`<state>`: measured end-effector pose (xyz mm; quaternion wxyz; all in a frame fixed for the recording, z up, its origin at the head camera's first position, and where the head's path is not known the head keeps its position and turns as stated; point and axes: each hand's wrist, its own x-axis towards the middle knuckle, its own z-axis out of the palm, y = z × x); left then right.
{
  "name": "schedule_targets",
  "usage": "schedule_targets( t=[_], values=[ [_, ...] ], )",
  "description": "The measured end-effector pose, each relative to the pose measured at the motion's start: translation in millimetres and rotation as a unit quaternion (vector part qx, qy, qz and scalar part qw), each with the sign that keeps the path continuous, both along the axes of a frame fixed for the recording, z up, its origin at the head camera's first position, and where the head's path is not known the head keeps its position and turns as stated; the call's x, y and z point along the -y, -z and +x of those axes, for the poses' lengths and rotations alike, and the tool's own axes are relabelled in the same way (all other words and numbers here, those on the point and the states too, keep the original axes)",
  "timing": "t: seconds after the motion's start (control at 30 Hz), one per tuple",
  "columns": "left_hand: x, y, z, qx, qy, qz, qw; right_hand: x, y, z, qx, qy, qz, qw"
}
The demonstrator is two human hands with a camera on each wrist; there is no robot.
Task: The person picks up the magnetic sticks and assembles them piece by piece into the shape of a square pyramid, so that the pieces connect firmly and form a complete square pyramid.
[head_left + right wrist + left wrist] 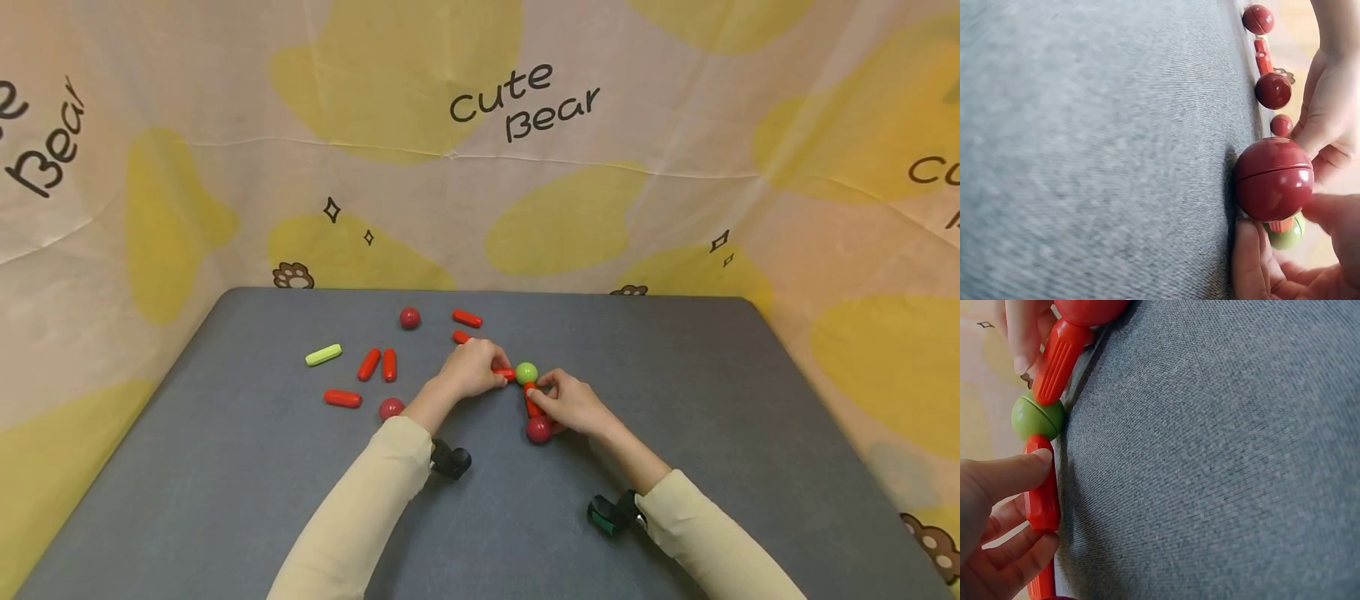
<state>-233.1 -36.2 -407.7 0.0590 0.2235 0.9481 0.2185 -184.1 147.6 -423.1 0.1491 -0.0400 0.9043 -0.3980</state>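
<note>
My left hand [474, 368] pinches a short red rod [1042, 494] between thumb and fingers. One end of that rod meets a light green ball [527, 372]. From the ball a second red rod [533, 402] runs toward me, ending at a dark red ball [1274, 179]. My right hand [573, 402] holds this second rod, its thumb lying along the rod and its other fingers partly hidden. In the left wrist view the green ball [1038, 417] sits between the two rods, which meet at an angle.
Left of my hands on the grey table [225, 500] lie several red rods [342, 398], a yellow-green rod [323, 355] and two red balls, one far [409, 318], one beside my left forearm [392, 408]. A patterned cloth [420, 200] hangs behind the table.
</note>
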Motion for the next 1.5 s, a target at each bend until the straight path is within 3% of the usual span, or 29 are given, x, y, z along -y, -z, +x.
schedule_targets(
  t=[0.17,0.97,1.23,1.5],
  values=[
    [-0.9,0.9,-0.2,-0.002,0.004,0.004,1.0,1,-1.7,-3.5,0.008,0.019,-0.021,0.9996],
    [-3.4,0.6,2.1,-0.01,0.013,-0.006,0.9998,8,0.1,-11.6,-0.023,0.03,0.007,0.9992],
    [6.3,-8.5,4.4,-0.006,0.01,0.009,0.9999,8,0.7,-11.2,-0.028,0.031,0.01,0.9991],
    [31.2,-22.2,8.7,-0.016,-0.012,0.039,0.999,7,1.6,-9.9,-0.029,0.025,0.011,0.9992]
  ],
)
